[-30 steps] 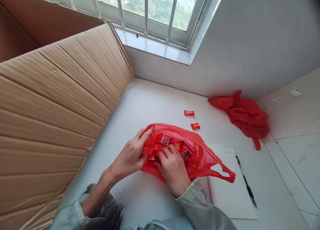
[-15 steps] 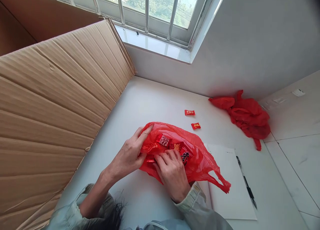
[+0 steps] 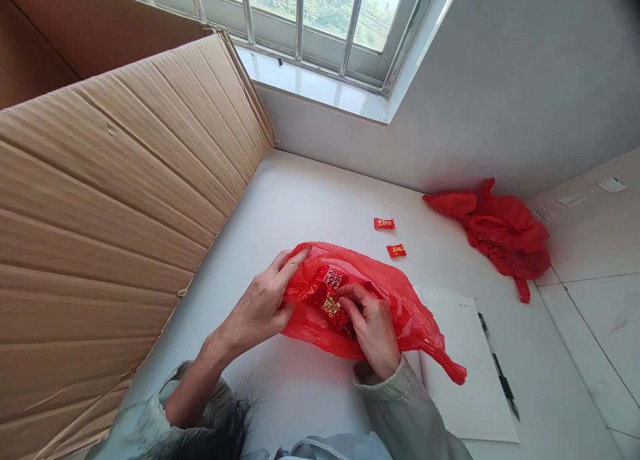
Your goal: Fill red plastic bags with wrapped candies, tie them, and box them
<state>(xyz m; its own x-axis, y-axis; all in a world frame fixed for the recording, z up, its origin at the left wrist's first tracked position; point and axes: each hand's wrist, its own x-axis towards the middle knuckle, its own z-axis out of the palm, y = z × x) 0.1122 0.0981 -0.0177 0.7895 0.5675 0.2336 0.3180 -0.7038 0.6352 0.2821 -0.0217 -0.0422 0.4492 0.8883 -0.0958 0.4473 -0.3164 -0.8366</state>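
A thin red plastic bag (image 3: 420, 320) lies open on the white table, with several small red wrapped candies inside. My left hand (image 3: 267, 297) grips the bag's left rim between thumb and fingers. Reaching into the bag, my right hand (image 3: 373, 323) has thumb and index finger pinched at the edge of a red candy packet (image 3: 331, 305) with gold print. Behind it lies a candy with pale pink print and black characters (image 3: 333, 277). The right fingers partly cover other candies. Two small red candies, one farther (image 3: 385, 224) and one nearer (image 3: 397, 251), lie beyond the bag.
A large open cardboard box (image 3: 125, 213) takes up the left side. Another crumpled red bag (image 3: 510, 237) rests by the wall at the right. White paper (image 3: 465, 380) and a black pen (image 3: 503, 377) lie right of the bag. A barred window (image 3: 320, 20) is at the back.
My right hand has risen and shifted right inside the bag, from digging among the candies to pinching the gold-print packet. My left hand keeps its hold on the rim.
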